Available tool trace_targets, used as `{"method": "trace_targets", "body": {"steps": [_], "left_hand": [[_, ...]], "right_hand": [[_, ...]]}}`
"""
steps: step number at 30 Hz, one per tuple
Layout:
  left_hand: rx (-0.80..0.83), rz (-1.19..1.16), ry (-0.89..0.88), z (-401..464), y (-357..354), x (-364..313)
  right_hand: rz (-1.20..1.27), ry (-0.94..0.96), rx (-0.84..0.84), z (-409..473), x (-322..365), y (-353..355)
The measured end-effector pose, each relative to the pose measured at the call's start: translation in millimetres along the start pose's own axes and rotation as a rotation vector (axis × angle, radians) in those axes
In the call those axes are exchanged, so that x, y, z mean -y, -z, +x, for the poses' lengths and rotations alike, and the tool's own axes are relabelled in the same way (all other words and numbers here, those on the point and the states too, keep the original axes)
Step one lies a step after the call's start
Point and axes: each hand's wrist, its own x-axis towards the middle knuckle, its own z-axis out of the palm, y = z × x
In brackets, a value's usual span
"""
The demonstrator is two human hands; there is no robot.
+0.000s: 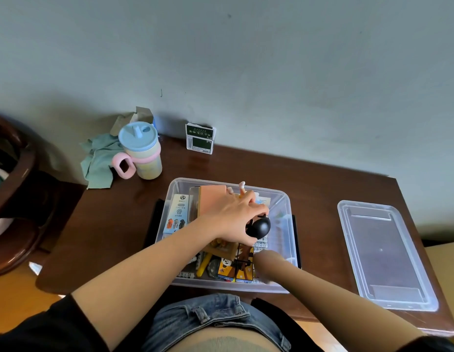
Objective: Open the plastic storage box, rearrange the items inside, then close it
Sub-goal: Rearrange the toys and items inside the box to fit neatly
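Note:
The clear plastic storage box [284, 199] stands open on the dark wooden table, filled with several items. My left hand [231, 219] reaches in from the left and grips a round black object [260, 227] above the middle of the box. A peach-coloured carton [212, 198] and a white printed carton [177, 213] lie at the box's far left. A picture cube [237, 268] and a yellow item [203, 267] sit at the near side. My right hand [267, 259] dips into the near right corner; it is blurred and its fingers are hidden. The clear lid [383, 255] lies flat to the right.
A pastel lidded cup [142, 151] with a pink handle and a green cloth [99, 161] sit at the back left. A small green and white carton [200, 138] stands against the wall. A dark wooden chair [15, 199] is at the far left. The table's near edge [322, 316] runs by my lap.

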Motion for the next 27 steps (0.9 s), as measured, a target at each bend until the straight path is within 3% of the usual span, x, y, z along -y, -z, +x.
{"method": "trace_targets", "body": {"steps": [7,14,22,27], "left_hand": [[0.003,0.046,-0.002,-0.4,1.7,0.2],[-0.032,0.083,-0.029,0.1,0.8,2.3],[-0.006,0.074,-0.014,2.2,0.0,3.4],[-0.014,0.080,-0.025,2.0,-0.3,3.9]], "right_hand": [[0.023,-0.052,-0.081,4.2,-2.6,-4.4],[0.252,-0.101,-0.124,8.6,0.2,-2.3],[0.153,0.086,-0.087,1.4,-7.0,-1.4],[0.123,0.075,-0.070,-5.0,-5.6,3.9]]}}
